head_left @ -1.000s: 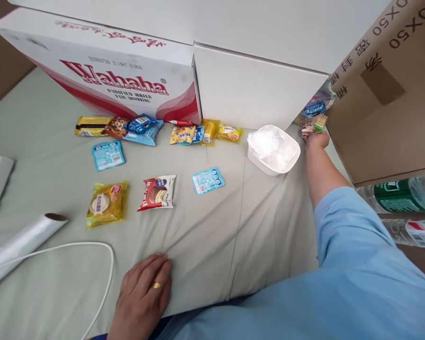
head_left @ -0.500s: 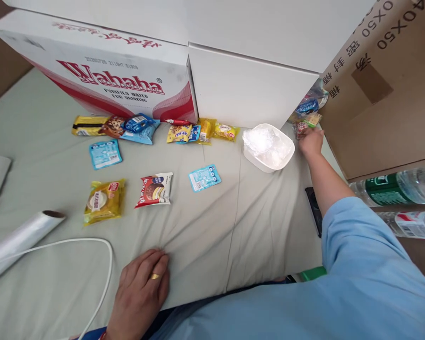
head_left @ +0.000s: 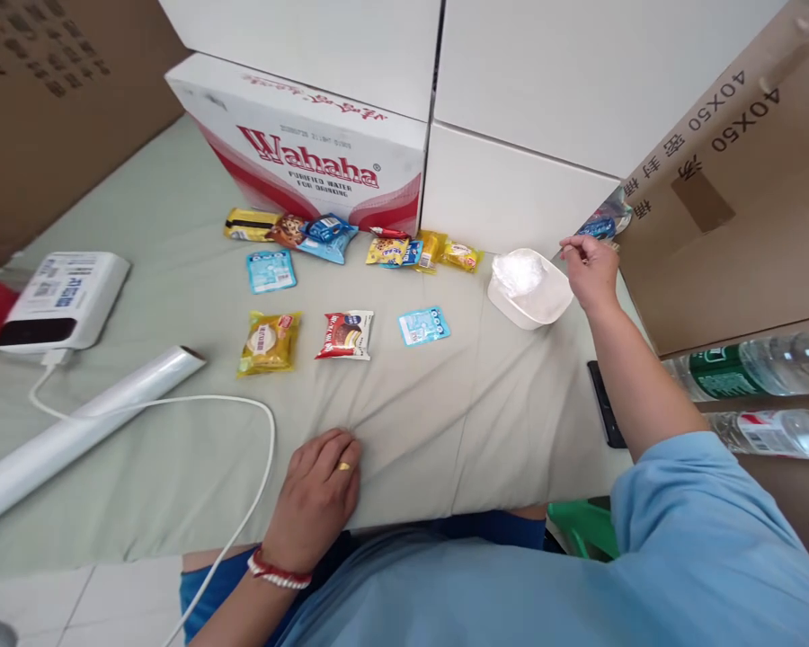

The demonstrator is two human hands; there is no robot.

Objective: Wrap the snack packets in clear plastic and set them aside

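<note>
At the right of the frame my right hand [head_left: 590,270] pinches something small I cannot make out, just beside the white plastic bowl lined with clear film [head_left: 531,288]. I should keep the pinch light and steady. My left hand [head_left: 318,499] lies flat, fingers loosely spread, on the pale green sheet [head_left: 445,422] at lower centre.

Green sheet [head_left: 445,422] carries snack packets [head_left: 270,342], white bowl [head_left: 529,290], film roll [head_left: 74,431], white device [head_left: 64,301].

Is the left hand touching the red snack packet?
Apart. The head view shows the left hand flat on the green sheet near the front edge, with bare sheet between its fingers and the red snack packet.
</note>
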